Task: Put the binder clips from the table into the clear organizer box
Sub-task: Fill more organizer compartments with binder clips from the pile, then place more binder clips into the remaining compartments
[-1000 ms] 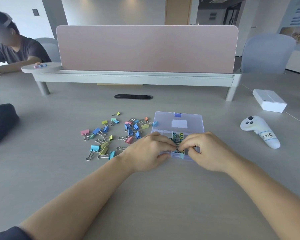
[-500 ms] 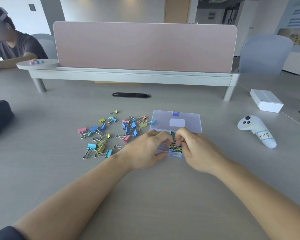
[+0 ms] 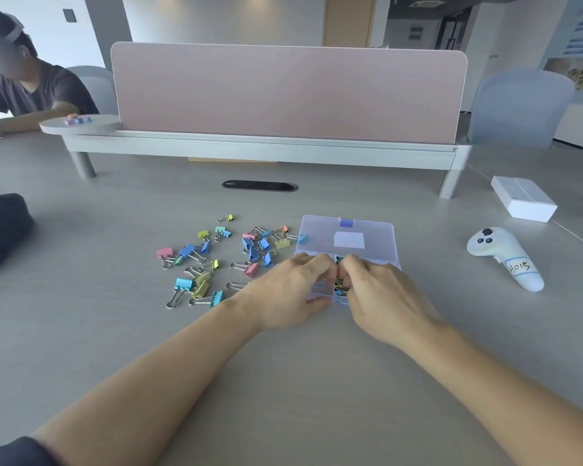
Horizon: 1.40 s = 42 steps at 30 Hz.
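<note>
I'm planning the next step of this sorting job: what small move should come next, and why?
Probably the left hand should reach left for the nearest pink binder clip. Both hands, the right hand included, sit bunched over the clear plastic organizer box, where some clips already lie, while many coloured clips remain loose on the grey table.

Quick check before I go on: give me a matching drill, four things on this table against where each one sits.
Things:
1. clear organizer box
2. loose binder clips
3. white controller
4. white carton

Places:
A. far right, near the divider's leg
B. right of the box, bearing a handwritten label
C. scattered on the table left of the box
D. lid open, under both hands

Pairs: 1-D, 2-C, 3-B, 4-A

The left hand and right hand meet over the box's middle compartment; what their fingers hold cannot be told.
</note>
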### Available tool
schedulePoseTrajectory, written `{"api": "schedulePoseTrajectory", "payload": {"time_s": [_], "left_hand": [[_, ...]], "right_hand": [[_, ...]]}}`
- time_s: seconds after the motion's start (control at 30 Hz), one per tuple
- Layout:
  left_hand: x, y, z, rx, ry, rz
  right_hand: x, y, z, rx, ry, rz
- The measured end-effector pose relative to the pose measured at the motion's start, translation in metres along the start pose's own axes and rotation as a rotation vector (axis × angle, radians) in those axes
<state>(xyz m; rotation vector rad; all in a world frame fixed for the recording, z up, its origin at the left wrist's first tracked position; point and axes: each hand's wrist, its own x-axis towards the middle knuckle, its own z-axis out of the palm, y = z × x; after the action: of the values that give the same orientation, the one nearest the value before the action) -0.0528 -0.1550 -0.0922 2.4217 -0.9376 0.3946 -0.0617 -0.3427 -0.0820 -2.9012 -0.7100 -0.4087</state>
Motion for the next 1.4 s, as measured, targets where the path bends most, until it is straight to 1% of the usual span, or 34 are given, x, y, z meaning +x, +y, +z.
{"api": "schedulePoseTrajectory", "payload": {"time_s": [0.13,0.27,0.37,0.4,0.47,0.5,0.67,1.03,1.1,1.17,1.23,1.27,1.33,1.4], "left_hand": [[0.0,-0.003,0.001,0.01,0.006,0.042],[0.001,-0.004,0.001,0.023,0.014,0.076],[0.002,-0.004,0.002,0.027,0.028,0.079],[0.002,-0.005,0.002,0.028,0.033,0.083],[0.001,-0.005,0.002,0.029,0.039,0.09],[0.001,-0.005,0.002,0.03,0.042,0.092],[0.002,-0.007,0.003,0.031,0.051,0.103],[0.004,-0.007,-0.001,-0.013,0.02,0.11],[0.004,-0.008,-0.008,-0.066,0.008,0.064],[0.006,-0.018,-0.021,-0.043,0.058,-0.011],[0.012,-0.038,-0.037,0.035,0.108,-0.148],[0.015,-0.051,-0.044,0.084,0.101,-0.235],[0.02,-0.073,-0.052,0.201,0.014,-0.396],[0.023,-0.089,-0.052,0.271,-0.085,-0.502]], "right_hand": [[0.0,-0.012,-0.01,-0.105,-0.026,-0.007],[-0.001,-0.018,-0.012,-0.152,0.006,0.01],[-0.005,-0.025,-0.01,-0.264,0.127,0.02],[-0.006,-0.03,-0.012,-0.302,0.129,0.04],[-0.003,-0.031,-0.009,-0.274,0.256,0.015],[-0.002,-0.028,-0.005,-0.256,0.277,-0.006],[0.004,-0.022,0.009,-0.278,0.216,-0.023],[0.004,-0.016,0.016,-0.225,0.26,-0.036],[0.002,-0.014,0.016,-0.181,0.261,-0.016],[0.001,-0.011,0.015,-0.128,0.292,0.014],[-0.001,-0.005,0.013,-0.065,0.353,0.004],[-0.001,-0.003,0.013,-0.022,0.369,-0.007],[-0.004,0.001,0.015,0.038,0.319,-0.072],[-0.01,0.005,0.019,0.059,0.233,-0.112]]}}
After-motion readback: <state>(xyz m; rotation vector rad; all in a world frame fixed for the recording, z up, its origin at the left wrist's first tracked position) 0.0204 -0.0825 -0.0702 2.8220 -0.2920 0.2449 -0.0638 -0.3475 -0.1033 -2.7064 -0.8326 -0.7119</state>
